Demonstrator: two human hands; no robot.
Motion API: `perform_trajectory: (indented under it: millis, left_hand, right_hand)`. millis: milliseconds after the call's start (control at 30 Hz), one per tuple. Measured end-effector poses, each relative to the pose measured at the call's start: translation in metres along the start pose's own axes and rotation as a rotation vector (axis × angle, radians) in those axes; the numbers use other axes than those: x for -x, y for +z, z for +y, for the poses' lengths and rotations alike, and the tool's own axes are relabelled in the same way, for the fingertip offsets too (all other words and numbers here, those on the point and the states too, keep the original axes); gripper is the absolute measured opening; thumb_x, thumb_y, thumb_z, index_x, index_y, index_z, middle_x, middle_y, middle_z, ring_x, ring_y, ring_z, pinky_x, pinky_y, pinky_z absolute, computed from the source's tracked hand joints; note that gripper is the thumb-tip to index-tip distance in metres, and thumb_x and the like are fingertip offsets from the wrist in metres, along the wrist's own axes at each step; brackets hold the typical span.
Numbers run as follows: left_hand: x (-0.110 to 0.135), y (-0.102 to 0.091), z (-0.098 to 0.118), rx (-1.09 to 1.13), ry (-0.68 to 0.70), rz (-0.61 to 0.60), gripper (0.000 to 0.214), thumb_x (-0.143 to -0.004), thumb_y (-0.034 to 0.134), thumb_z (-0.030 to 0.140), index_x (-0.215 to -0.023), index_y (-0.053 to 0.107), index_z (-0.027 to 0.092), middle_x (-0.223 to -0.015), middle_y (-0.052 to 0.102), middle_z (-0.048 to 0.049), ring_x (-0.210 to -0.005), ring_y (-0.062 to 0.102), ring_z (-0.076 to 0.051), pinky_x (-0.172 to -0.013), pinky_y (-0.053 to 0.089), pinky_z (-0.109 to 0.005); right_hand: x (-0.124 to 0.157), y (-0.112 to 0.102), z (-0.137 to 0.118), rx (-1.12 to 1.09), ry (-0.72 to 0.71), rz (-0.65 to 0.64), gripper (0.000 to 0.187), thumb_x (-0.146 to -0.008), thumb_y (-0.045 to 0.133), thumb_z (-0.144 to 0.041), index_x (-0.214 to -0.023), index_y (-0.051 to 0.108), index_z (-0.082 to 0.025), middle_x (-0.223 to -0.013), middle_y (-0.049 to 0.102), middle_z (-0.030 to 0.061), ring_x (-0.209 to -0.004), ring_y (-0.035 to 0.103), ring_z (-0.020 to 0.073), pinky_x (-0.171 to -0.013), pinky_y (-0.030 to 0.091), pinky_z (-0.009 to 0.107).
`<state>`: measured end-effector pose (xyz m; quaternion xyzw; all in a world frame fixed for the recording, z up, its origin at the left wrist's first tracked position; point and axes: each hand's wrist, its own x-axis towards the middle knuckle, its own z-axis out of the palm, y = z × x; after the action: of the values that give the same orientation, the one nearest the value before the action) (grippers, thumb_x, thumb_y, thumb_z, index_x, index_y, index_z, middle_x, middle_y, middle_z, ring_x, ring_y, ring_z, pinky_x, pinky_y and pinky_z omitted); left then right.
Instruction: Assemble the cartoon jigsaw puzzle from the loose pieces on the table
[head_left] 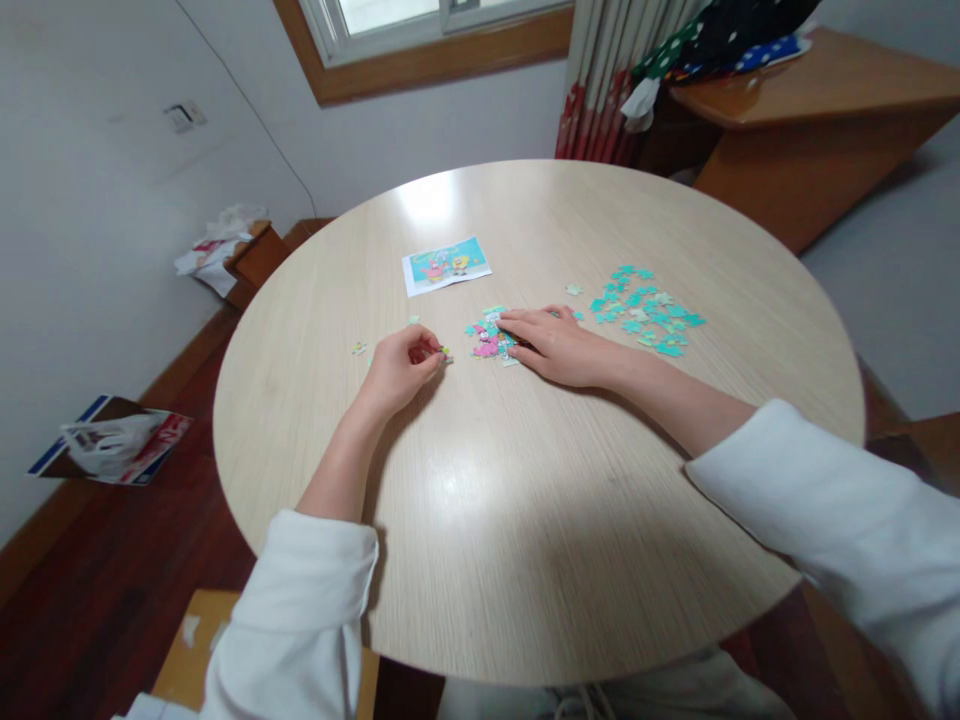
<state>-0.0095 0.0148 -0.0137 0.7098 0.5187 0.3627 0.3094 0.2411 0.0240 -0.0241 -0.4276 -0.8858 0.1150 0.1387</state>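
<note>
My left hand [405, 368] is closed in a pinch on a small jigsaw puzzle piece [447, 354], just above the table or touching it; I cannot tell which. Flat over a small pile of pink, teal and white puzzle pieces [487, 342] lies my right hand [559, 345], its fingers stretched out and covering part of the pile. Behind the hands rests a picture sheet [448, 265] with a pink and a yellow cartoon figure on blue. To the right, many teal pieces [645, 310] are spread out loosely.
The round wooden table [480, 520] fills the middle. A lone pale piece [574, 290] sits between the two groups, and a few yellowish ones [359, 348] lie left of my left hand. A wooden desk [817, 90] with cloths stands at the back right.
</note>
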Motion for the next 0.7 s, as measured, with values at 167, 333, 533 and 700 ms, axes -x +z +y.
perform_trajectory:
  millis: [167,333,533,700]
  left_hand:
    - [0.0,0.0004,-0.0021,-0.012,-0.007,0.002,0.006,-0.072,0.064,0.02,-0.07,0.058,0.018,-0.066,0.061,0.0008,-0.06,0.054,-0.012,-0.058,0.042,-0.026]
    - [0.0008,0.0019,-0.0018,-0.001,-0.009,-0.018,0.006,-0.071,0.063,0.024,-0.073,0.06,0.018,-0.069,0.064,-0.0011,-0.063,0.057,-0.013,-0.062,0.045,-0.027]
    - [0.0015,0.0032,-0.0007,-0.041,0.014,-0.039,0.007,-0.072,0.061,0.024,-0.071,0.062,0.018,-0.068,0.065,-0.0012,-0.061,0.056,-0.013,-0.062,0.044,-0.027]
    - [0.0018,0.0029,0.0001,-0.044,0.004,-0.05,0.008,-0.073,0.06,0.024,-0.071,0.065,0.017,-0.068,0.066,-0.0023,-0.061,0.057,-0.013,-0.061,0.044,-0.027]
  right_hand:
    - [0.0004,0.0003,0.0012,0.006,-0.008,0.007,0.048,-0.097,0.035,-0.033,-0.138,0.051,-0.016,-0.147,0.049,0.0195,-0.138,0.041,0.0323,-0.107,0.026,0.054]
    - [0.0001,-0.0005,0.0007,0.012,0.003,-0.001,0.047,-0.097,0.035,-0.033,-0.139,0.051,-0.018,-0.147,0.05,0.0181,-0.139,0.041,0.0315,-0.107,0.027,0.053]
    - [0.0,-0.0006,0.0011,0.012,0.008,-0.005,0.048,-0.097,0.036,-0.033,-0.139,0.051,-0.017,-0.148,0.049,0.0185,-0.139,0.041,0.0327,-0.108,0.027,0.053]
    - [0.0,0.0006,0.0022,0.011,0.0,0.004,0.048,-0.097,0.035,-0.034,-0.139,0.051,-0.017,-0.148,0.049,0.0185,-0.139,0.04,0.032,-0.108,0.027,0.053]
